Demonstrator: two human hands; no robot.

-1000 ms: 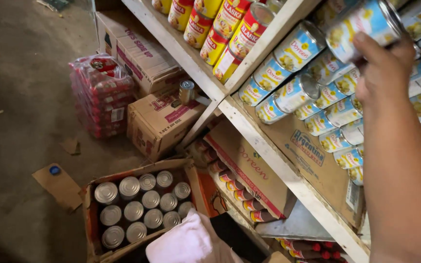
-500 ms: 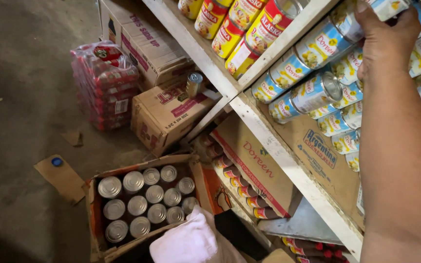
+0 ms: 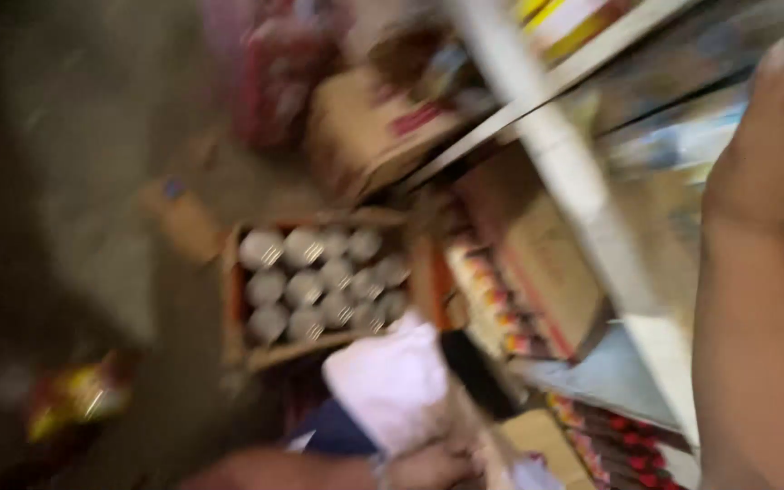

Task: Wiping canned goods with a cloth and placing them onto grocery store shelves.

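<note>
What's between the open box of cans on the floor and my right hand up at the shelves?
In the blurred head view, between the box of cans and the right hand stand cardboard cartons under the white shelf edge.

Approx 12 cans (image 3: 319, 281) in 1 open box (image 3: 233, 299); 2 hands (image 3: 773, 154).

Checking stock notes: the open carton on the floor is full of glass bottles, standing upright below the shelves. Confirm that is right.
Not quite. The head view, though blurred, shows the open carton on the floor holding round metal cans seen from their tops, not glass bottles. They do stand upright, below the shelves.
</note>
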